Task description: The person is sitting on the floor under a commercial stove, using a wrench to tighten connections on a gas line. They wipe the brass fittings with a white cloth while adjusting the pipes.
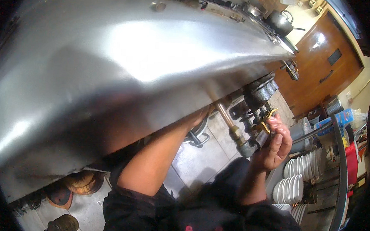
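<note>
A large shiny steel panel [82, 76] of a stove fills the upper left. Under its edge, a brass pipe [225, 115] runs down to a dull metal elbow [246, 149]. Beside the pipe is a valve with a yellow handle [264, 127], below a dark, greasy fitting [261, 92]. The curled fingers of my right hand [277, 143] close on the yellow handle. My left forearm reaches up beneath the panel; only the wrist end of my left hand [201, 116] shows, and the panel hides its fingers.
Stacked white plates [290, 188] stand on a metal rack [342, 165] at right. A dark kettle [280, 22] sits on the stove top. A wooden door [317, 59] is beyond. On the tiled floor at lower left lie a wooden bowl [85, 182] and a dark cylindrical object [63, 225].
</note>
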`<control>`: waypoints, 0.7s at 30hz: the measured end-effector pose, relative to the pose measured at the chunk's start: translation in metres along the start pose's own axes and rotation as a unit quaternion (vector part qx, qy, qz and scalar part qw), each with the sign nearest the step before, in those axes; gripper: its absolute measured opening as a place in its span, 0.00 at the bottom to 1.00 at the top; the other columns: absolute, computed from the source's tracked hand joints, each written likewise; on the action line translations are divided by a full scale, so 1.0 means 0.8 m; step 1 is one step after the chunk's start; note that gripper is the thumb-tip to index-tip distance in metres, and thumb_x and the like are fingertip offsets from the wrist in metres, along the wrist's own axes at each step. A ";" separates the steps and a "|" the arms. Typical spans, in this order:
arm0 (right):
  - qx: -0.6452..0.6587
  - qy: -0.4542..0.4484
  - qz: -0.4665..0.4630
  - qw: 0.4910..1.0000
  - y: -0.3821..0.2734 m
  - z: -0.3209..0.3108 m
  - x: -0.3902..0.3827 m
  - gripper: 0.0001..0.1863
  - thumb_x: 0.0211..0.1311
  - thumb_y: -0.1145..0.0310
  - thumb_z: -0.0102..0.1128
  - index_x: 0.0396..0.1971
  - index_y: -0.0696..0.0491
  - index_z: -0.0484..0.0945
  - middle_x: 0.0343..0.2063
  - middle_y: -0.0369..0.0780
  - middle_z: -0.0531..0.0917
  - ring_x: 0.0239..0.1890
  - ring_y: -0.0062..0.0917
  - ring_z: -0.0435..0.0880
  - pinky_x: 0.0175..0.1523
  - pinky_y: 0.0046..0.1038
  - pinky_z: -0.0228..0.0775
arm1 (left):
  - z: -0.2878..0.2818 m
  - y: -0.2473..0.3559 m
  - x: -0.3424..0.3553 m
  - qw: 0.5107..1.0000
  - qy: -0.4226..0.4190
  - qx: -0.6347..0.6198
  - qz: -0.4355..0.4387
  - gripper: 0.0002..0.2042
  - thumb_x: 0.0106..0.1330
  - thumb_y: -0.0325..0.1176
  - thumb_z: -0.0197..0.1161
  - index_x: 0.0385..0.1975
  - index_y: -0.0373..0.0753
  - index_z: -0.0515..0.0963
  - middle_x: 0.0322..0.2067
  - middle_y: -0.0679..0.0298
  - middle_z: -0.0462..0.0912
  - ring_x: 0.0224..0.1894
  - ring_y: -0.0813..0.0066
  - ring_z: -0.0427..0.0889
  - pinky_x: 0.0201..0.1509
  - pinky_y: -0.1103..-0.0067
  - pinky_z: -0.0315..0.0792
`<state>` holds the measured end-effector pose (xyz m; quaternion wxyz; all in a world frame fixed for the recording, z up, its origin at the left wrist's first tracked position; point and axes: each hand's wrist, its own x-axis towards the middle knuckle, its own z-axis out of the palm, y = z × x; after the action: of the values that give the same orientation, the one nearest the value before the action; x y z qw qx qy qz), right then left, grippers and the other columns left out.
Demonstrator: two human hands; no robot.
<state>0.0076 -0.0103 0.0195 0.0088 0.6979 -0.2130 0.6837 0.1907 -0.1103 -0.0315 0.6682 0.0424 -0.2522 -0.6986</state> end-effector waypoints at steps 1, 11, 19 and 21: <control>0.003 0.001 0.000 1.000 0.000 -0.001 0.000 0.10 0.67 0.73 0.42 0.43 0.59 0.71 0.37 0.45 0.77 0.44 0.35 0.78 0.64 0.51 0.55 | 0.006 0.003 0.000 1.000 -0.006 0.000 0.007 0.19 0.68 0.46 0.53 0.44 0.33 0.73 0.38 0.52 0.82 0.38 0.59 0.84 0.45 0.69 0.79; -0.006 0.000 0.002 1.000 0.002 0.001 0.003 0.10 0.67 0.73 0.42 0.43 0.58 0.71 0.37 0.44 0.77 0.44 0.35 0.78 0.64 0.50 0.54 | 0.015 0.015 -0.001 0.996 -0.054 0.025 0.063 0.17 0.69 0.44 0.52 0.43 0.34 0.73 0.39 0.52 0.81 0.43 0.57 0.83 0.48 0.65 0.77; 0.001 -0.001 0.003 1.000 0.004 0.000 0.004 0.10 0.67 0.73 0.42 0.42 0.58 0.71 0.37 0.44 0.77 0.45 0.35 0.78 0.64 0.50 0.54 | 0.006 0.008 0.003 0.993 -0.080 0.040 0.071 0.19 0.71 0.44 0.47 0.43 0.32 0.72 0.39 0.50 0.81 0.40 0.54 0.83 0.46 0.64 0.78; 0.003 0.001 0.005 1.000 0.004 0.000 0.004 0.10 0.67 0.73 0.42 0.42 0.58 0.71 0.37 0.44 0.77 0.45 0.35 0.78 0.64 0.50 0.54 | 0.000 0.005 0.007 0.994 -0.068 0.067 0.044 0.18 0.70 0.43 0.49 0.44 0.32 0.72 0.39 0.50 0.81 0.40 0.53 0.83 0.47 0.64 0.77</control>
<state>0.0067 -0.0138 0.0216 0.0038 0.6960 -0.2146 0.6852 0.1940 -0.1161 -0.0284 0.6751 0.0286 -0.3452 -0.6514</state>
